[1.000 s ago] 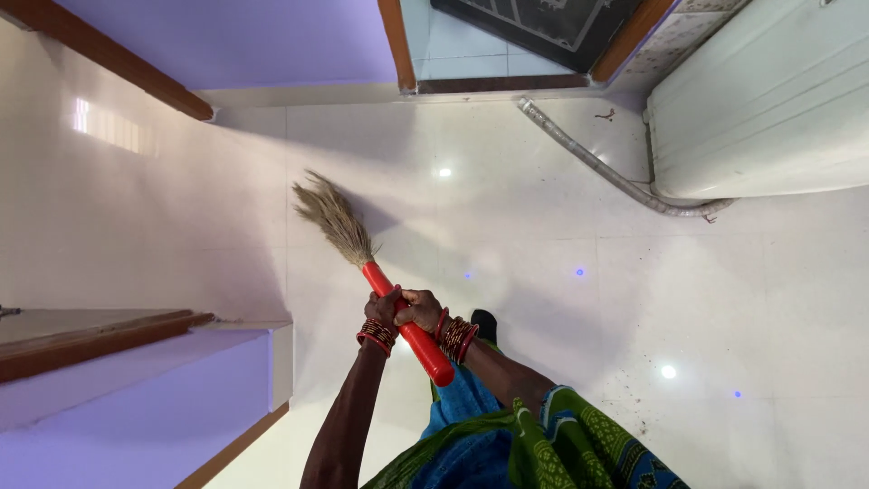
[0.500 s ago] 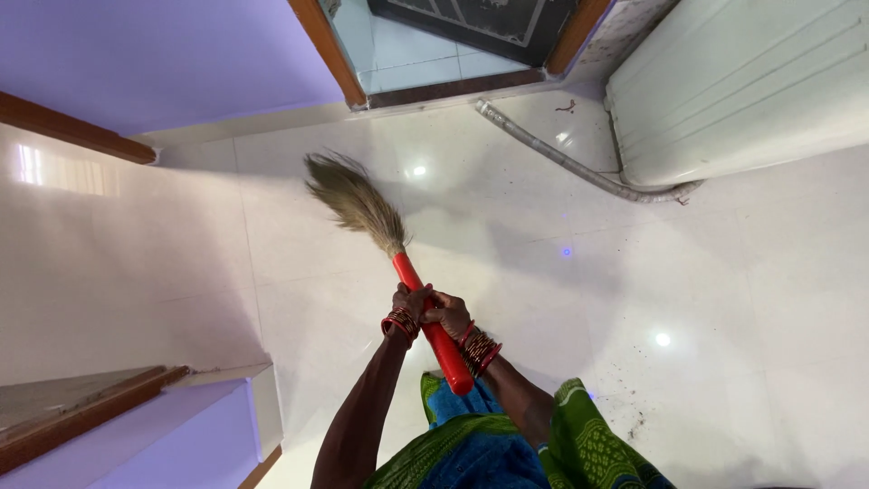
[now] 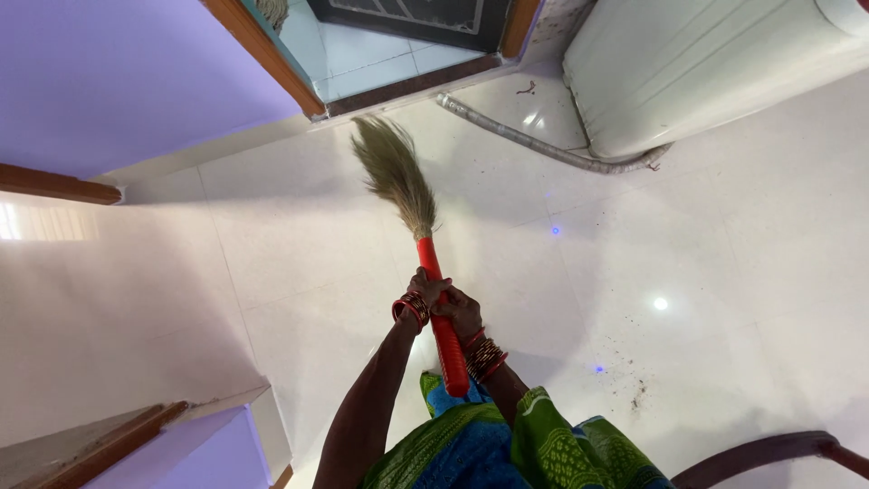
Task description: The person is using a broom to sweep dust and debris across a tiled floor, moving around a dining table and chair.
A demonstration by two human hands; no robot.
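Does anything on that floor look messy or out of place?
Yes. A scatter of dark specks and crumbs lies on the white floor to the person's right, away from the broom that both hands hold by its red handle. A grey hose also lies loose on the tiles beside the white appliance.

Glossy white tiled floor [image 3: 299, 272] bears a grey hose [image 3: 534, 143] and dirt specks [image 3: 638, 394]
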